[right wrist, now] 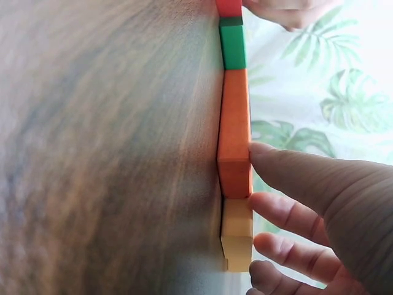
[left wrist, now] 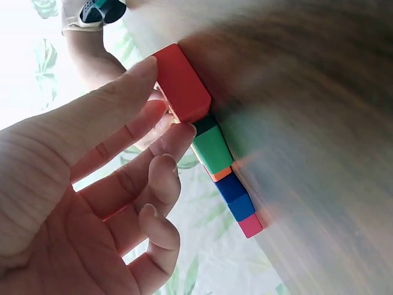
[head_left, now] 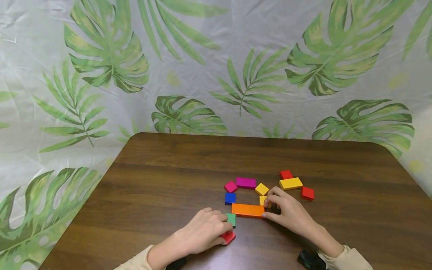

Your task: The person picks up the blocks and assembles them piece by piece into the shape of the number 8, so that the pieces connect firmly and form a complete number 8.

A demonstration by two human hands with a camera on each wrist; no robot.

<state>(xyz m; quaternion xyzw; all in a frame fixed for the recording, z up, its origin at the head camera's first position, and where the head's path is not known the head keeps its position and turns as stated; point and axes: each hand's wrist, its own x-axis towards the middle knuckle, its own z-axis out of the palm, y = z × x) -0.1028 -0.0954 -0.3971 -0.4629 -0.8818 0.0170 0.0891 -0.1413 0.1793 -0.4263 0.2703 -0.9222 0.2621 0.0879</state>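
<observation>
My left hand (head_left: 206, 229) pinches a red block (left wrist: 183, 83) between thumb and forefinger, low on the table. Touching that block is a green block (left wrist: 213, 149), partly hidden by my fingers in the head view. A long orange block (head_left: 248, 210) lies to the right of the green one. At its right end my right hand (head_left: 291, 210) holds the corner with thumb and forefinger. Fingers of this hand also reach beside a yellow block (head_left: 261, 200). A blue block (head_left: 230, 198), a pink block (head_left: 231, 186), a purple block (head_left: 246, 183) and a tilted yellow block (head_left: 261, 189) curve around behind.
Farther right on the brown wooden table (head_left: 168, 168) lie a yellow bar (head_left: 291, 183), a red block (head_left: 286, 174) behind it and another red block (head_left: 307, 193) at its right end. A leaf-patterned cloth (head_left: 189, 75) hangs behind the table's far edge.
</observation>
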